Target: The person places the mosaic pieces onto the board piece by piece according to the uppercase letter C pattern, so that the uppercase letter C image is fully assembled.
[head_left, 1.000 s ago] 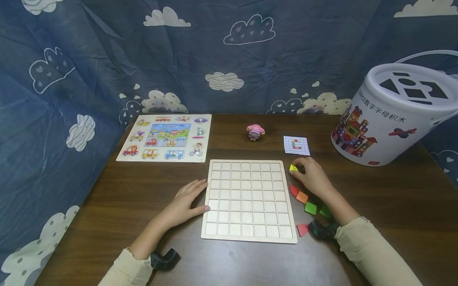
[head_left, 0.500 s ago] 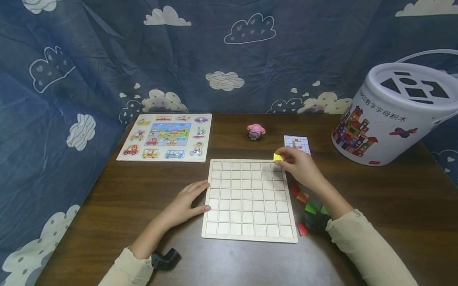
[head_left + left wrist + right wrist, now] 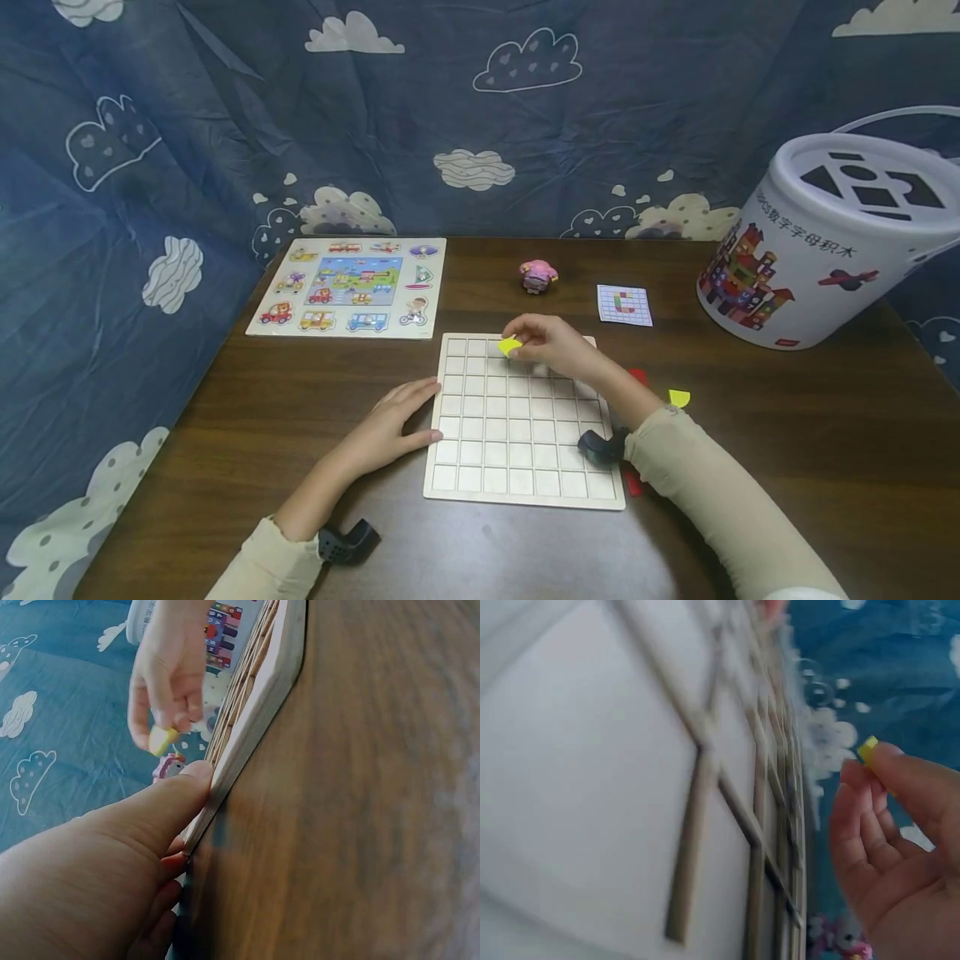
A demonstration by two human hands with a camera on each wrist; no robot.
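Observation:
My right hand (image 3: 553,343) pinches a yellow quarter-round block (image 3: 509,345) between thumb and fingertips, above the far rows of the wooden grid board (image 3: 495,408). In the right wrist view the yellow block (image 3: 868,749) shows at the fingertips, apart from the board. My left hand (image 3: 390,425) rests at the board's left edge with its fingers extended; in the left wrist view its thumb (image 3: 161,804) touches the rim. Another yellow block (image 3: 678,398) lies right of my right forearm. Red blocks (image 3: 633,481) show partly beside the board, and the forearm hides others there.
A small card with a coloured grid pattern (image 3: 625,306) lies beyond the board. Near it stands a pink toy figure (image 3: 537,276). A vehicle picture puzzle (image 3: 352,287) is at the back left, and a large white bucket (image 3: 817,250) stands at the right.
My right hand has carried the yellow block leftward from beside the board to above its far rows. The second yellow block has come into view. My left hand has stayed in place.

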